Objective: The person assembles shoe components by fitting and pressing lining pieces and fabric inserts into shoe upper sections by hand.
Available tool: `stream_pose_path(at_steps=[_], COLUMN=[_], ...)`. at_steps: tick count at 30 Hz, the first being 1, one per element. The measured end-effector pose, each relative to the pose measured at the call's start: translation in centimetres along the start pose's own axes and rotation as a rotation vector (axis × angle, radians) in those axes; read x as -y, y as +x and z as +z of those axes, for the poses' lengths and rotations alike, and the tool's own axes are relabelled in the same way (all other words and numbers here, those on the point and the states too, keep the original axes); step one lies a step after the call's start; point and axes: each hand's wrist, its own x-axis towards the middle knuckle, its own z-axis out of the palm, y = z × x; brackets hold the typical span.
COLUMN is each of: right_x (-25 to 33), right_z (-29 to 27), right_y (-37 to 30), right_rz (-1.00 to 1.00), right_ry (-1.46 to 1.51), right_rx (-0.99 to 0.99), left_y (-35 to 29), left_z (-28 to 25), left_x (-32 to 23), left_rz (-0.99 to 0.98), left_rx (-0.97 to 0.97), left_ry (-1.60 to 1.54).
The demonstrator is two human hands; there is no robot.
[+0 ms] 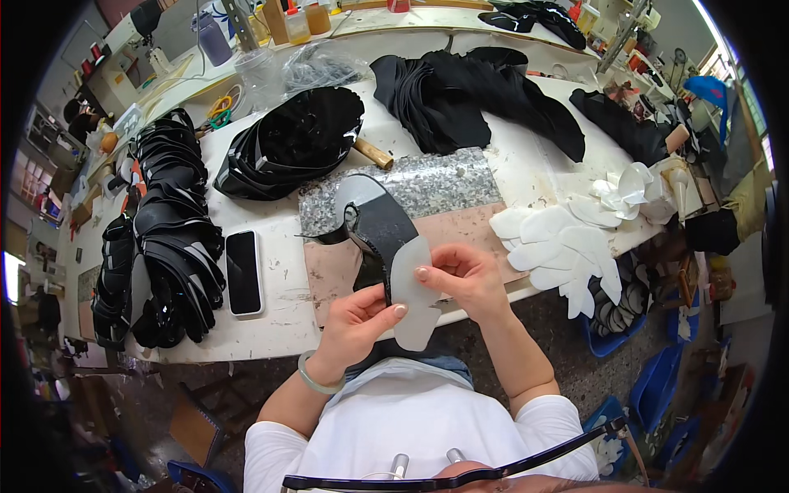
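Above the table's near edge, my two hands hold a black shoe upper [386,215] with a grey rounded end and a pale, curved stiffener piece [412,283] against it. My left hand [355,316] is closed at the lower left, its thumb by the stiffener's edge and its fingers by the black upper. From the right, my right hand [467,278] pinches the stiffener, thumb on its face; the fingers behind it are partly hidden. Beneath lie a pinkish-brown board [322,275] and a speckled stone slab [460,177].
Stacks of black uppers stand at left [168,222] and back left [292,140]. A phone [244,273] lies nearby. Black pieces [436,99] are piled at the back, beyond a wooden handle [374,154]. White stiffeners [563,246] spread at right, above a blue basket [608,341].
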Motion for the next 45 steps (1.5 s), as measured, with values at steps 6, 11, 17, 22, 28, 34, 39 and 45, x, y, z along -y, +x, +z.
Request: stream_pose_path(at_steps=[6, 11, 17, 22, 28, 34, 39, 45], right_x=[-1.0, 0.0, -1.8, -2.1, -2.8, -4.0, -4.1, -0.8], right_z=[2.1, 1.1, 1.7, 2.5, 2.6, 2.1, 2.5, 3.1], right_y=[0.7, -0.2, -1.6, -1.2, 0.1, 1.6, 2.6, 3.1], right_rz=[-0.309, -0.437, -0.303, -0.288, -0.240, -0.072, -0.077, -0.317], right_ry=[-0.206, -0.492, -0.516, -0.564, -0.608, -0.561, -0.799, -0.663], right_rx=[-0.001, -0.062, -0.066, -0.068, -0.062, -0.032, -0.131, 0.124], left_y=[0.8, 1.4, 1.4, 1.4, 1.2, 1.7, 2.1, 2.4], left_z=[0.0, -0.8, -0.9, -1.5, -2.4, -3.2, -3.5, -3.2], left_x=[0.8, 1.3, 1.6, 2.5, 2.8, 2.4, 1.4, 0.6], left_rz=[-0.116, 0.091, 0.118, 0.232, 0.229, 0.095, 0.096, 0.283], left_rx=[-0.099, -0.170, -0.221, -0.282, -0.318, -0.279, -0.198, -0.195], left_ry=[-0.075, -0.269, -0.315, -0.080, 0.117, 0.079, -0.002, 0.326])
